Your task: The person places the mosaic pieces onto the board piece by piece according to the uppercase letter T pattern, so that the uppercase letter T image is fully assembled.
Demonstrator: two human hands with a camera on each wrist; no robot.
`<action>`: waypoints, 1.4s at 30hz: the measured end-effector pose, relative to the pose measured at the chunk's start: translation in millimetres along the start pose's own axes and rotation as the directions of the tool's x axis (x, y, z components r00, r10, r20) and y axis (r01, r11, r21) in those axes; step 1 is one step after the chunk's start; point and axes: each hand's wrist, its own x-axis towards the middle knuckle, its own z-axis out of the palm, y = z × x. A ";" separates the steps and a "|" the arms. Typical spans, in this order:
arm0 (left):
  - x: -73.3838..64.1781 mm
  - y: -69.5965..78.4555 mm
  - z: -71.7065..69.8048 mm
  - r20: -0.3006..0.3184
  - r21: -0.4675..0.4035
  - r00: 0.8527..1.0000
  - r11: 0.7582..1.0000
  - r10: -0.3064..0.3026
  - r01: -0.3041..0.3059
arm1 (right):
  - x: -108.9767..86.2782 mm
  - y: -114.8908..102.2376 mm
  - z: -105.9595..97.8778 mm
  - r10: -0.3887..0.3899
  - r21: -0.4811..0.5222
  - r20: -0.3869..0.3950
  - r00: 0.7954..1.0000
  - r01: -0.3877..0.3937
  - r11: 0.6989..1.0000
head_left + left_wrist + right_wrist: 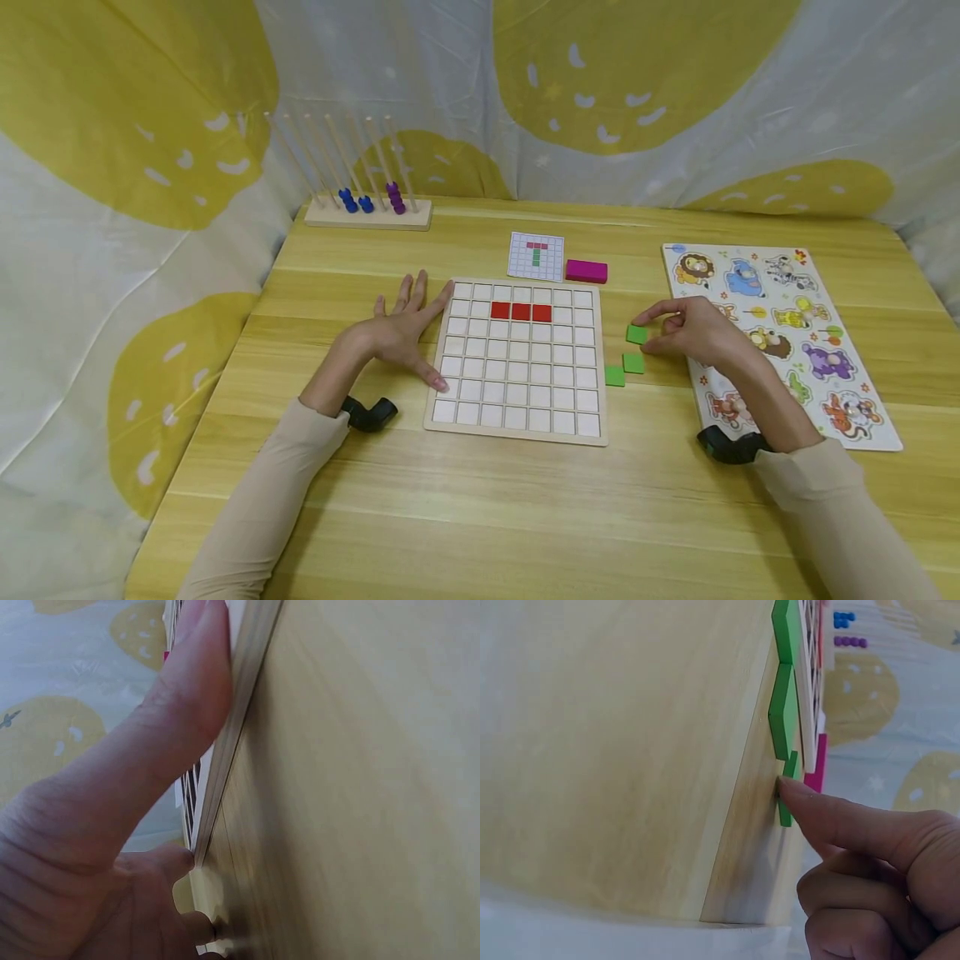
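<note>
Well, from my head view, the grid board (516, 393) sits mid-counter (517, 517), with three red square tiles (521, 312) side by side in its second row from the far edge. That matches the red bar on the pattern card (536, 272) just beyond; the card's green stem has no counterpart on the board yet, so I'd call it about half done. My left hand (397, 333) is spread and relaxed, steadying the board's left side. Right of the board, my right hand (693, 333) pinches the farthest green tile (637, 334); two other green tiles (633, 363) lie nearer.

In the left wrist view, I see the thumb resting along the board's edge.

In the right wrist view, my thumb meets that farthest tile; the index fingertip is hidden.
</note>
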 end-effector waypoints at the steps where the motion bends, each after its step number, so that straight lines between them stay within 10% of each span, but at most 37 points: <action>1: -0.1 0.0 0.0 0.000 0.001 1.000 1.000 0.000 0.000 | 0.1 -0.2 -0.1 -0.001 -0.002 0.000 1.000 0.001 1.000; 31: -0.6 0.9 0.3 -0.001 0.005 1.000 1.000 0.000 0.000 | 2.3 -2.5 -6.1 -0.036 -0.062 -0.015 0.999 0.035 0.997; 42: 0.0 0.6 0.1 -0.005 0.005 1.000 1.000 -0.004 0.004 | 14.4 -48.6 12.6 -0.151 -0.020 -0.018 0.988 0.151 0.988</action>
